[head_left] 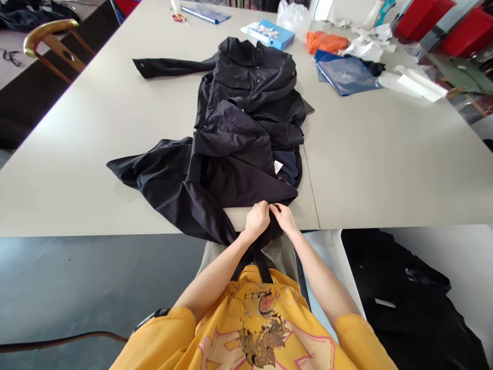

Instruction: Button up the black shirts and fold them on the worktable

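a black garment (239, 180) lies loosely spread over the near edge of the counter (385, 169), part of it hanging down in front of the person. its edge is pinched by both hands, which are close together at its near right corner: the left hand (258, 221) with its fingertips on the fabric, the right hand (284, 218) just beside it, doing the same. whether the fingertips of the two touch is too small to tell.

just beyond the black garment is a heap of dark button-front shirts (250, 77), one sleeve stretched out to the left. at the black garment's right side a navy cloth (288, 163) shows, with a white label (278, 166) on or beside it.

farther beyond the black garment are red-handled scissors (180, 18), a blue box (283, 37) and a clear plastic bag (293, 18). beyond it to the right are an orange plastic bag (326, 42) and blue plastic sleeves (346, 76). well to its left, past the counter, stands a wooden chair (54, 38). below it to the right, more black clothes (408, 308) lie in a white container (348, 262).
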### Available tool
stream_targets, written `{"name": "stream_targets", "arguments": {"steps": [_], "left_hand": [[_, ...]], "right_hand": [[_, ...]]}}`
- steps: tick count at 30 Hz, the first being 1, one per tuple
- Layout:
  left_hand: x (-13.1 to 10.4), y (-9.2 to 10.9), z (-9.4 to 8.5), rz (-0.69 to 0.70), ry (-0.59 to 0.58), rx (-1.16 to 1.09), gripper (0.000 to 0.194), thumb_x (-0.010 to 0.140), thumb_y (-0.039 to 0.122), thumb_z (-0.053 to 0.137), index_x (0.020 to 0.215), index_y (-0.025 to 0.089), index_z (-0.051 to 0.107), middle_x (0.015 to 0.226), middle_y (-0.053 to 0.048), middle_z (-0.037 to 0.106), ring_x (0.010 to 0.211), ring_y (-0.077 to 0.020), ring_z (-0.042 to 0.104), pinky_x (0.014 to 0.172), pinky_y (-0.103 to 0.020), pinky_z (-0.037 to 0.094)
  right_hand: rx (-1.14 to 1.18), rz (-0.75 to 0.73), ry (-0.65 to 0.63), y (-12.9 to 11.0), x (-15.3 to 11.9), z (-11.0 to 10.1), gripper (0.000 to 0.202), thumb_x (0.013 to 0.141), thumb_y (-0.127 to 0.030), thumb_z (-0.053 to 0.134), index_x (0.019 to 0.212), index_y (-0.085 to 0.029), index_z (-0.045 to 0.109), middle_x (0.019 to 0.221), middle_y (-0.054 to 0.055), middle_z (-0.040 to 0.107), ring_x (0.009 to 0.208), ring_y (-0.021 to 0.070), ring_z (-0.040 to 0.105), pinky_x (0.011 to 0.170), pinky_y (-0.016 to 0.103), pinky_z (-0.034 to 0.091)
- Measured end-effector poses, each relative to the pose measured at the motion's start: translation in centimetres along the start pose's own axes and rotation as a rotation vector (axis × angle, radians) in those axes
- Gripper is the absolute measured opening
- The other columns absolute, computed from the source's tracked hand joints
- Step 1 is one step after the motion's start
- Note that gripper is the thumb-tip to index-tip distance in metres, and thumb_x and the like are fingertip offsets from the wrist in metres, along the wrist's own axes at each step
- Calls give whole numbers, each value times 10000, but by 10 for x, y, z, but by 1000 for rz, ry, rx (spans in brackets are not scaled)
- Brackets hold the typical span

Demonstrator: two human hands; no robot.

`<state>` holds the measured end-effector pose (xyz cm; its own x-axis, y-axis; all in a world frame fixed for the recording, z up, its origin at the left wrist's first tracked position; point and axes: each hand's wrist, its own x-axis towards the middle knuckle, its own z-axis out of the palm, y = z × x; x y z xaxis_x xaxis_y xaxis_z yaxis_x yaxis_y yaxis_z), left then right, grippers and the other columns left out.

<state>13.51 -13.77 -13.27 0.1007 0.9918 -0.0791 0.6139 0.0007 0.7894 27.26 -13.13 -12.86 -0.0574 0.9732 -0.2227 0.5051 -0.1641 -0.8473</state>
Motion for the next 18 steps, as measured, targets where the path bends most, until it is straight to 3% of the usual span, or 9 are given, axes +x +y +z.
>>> {"name": "stream_targets", "arguments": {"steps": [3,6,10,14,18], "left_hand": [[-3,-1,7,123,39,280,238,1008,200,375,882,202,576,873,-96,615,871,-245,552,764,-355,396],[-7,-1,13,184,47,439,226,1011,227,379,957,195,596,936,-113,620,928,-281,541,804,-399,373],[-10,-2,17,191,73,470,184,982,195,419,1041,183,593,1009,-120,617,960,-287,532,838,-417,349],[-10,-5,18,210,57,437,183,983,190,420,984,187,603,980,-109,618,947,-271,533,868,-420,346],[-9,-6,16,212,56,417,183,979,196,436,970,190,619,974,-104,618,959,-265,539,888,-421,348]], "right_hand": [[16,17,-191,7,6,-15,323,861,-469,559,830,-164,660,812,38,711,776,192,627,677,258,474],[-12,149,-304,12,13,-25,260,824,-421,601,728,-180,620,630,-11,617,633,164,585,550,238,459],[-105,291,-383,14,25,-29,203,793,-348,651,675,-194,592,546,-12,581,558,188,622,458,249,481],[-203,410,-522,11,36,-33,238,809,-382,660,687,-183,612,510,36,629,522,244,674,471,310,546],[-241,449,-576,7,39,-37,248,815,-384,652,695,-168,631,515,70,661,533,270,704,495,324,570]]}}
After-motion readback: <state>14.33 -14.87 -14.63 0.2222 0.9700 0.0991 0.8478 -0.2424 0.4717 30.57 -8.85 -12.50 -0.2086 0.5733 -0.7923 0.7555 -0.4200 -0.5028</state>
